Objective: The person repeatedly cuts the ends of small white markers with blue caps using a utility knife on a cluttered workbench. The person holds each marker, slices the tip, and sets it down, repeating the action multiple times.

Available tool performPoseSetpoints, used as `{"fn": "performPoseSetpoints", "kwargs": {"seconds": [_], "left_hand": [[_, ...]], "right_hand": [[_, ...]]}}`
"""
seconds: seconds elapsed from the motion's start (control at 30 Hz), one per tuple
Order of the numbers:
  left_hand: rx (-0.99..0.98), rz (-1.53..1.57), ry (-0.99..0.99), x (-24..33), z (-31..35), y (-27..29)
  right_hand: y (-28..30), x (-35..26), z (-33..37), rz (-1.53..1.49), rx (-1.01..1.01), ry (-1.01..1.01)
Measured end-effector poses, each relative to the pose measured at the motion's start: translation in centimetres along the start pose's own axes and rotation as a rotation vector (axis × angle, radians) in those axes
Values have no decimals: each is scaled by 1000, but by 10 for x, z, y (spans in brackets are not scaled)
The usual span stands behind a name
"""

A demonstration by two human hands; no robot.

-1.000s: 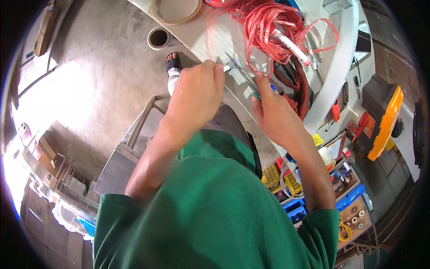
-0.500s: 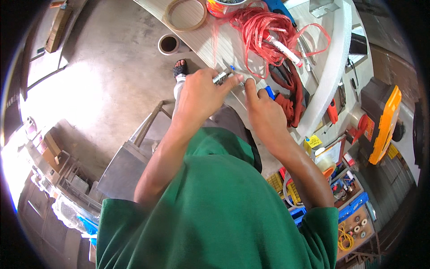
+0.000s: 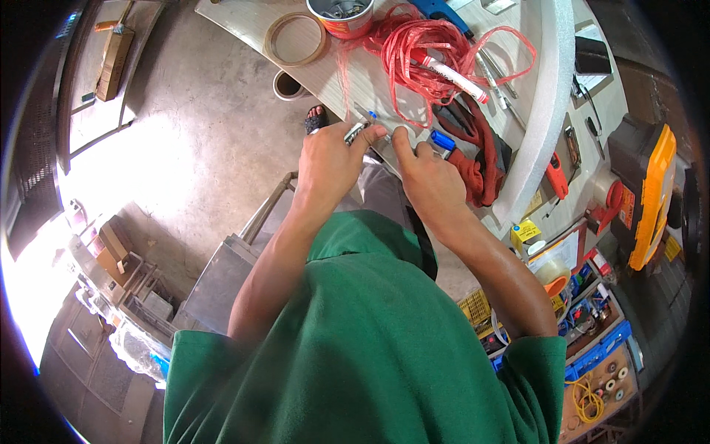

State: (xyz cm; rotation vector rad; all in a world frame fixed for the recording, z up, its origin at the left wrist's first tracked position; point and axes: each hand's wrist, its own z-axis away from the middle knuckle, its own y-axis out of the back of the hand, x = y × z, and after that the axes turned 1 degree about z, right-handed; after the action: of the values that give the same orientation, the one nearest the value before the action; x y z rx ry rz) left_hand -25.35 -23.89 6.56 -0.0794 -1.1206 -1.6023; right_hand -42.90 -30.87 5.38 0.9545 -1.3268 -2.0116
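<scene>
Close together at the table's front edge, both my hands are closed. My left hand (image 3: 330, 164) grips a slim white piece with black markings (image 3: 355, 133), perhaps a pen or marker barrel. A small blue bit (image 3: 372, 115) and a thin grey pointed piece show just beyond its fingers. My right hand (image 3: 433, 177) is pinched, thumb and forefinger facing the left hand; what lies between them is mostly hidden. Beside its knuckles is a blue-capped marker (image 3: 442, 140); I cannot tell whether the hand touches it. Red-and-dark work gloves (image 3: 484, 159) lie to its right.
Across the table (image 3: 244, 16) are a tape roll (image 3: 296, 39), a tin of metal parts (image 3: 342, 16), tangled red plastic string (image 3: 421, 59) and a red-and-white marker (image 3: 458, 80). A white foam strip (image 3: 543, 126) curves along the right. A yellow-and-black case (image 3: 647, 192) stands beyond.
The whole view has shifted slightly. My hands stay close together in nearly the same pose, and more of the blue-capped marker shows beside my right hand.
</scene>
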Motion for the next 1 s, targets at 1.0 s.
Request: {"fn": "performPoseSetpoints", "kwargs": {"seconds": [1.0], "left_hand": [[-160, 335, 87, -41, -19, -5]], "right_hand": [[3, 17, -5, -433, 21, -77]]}}
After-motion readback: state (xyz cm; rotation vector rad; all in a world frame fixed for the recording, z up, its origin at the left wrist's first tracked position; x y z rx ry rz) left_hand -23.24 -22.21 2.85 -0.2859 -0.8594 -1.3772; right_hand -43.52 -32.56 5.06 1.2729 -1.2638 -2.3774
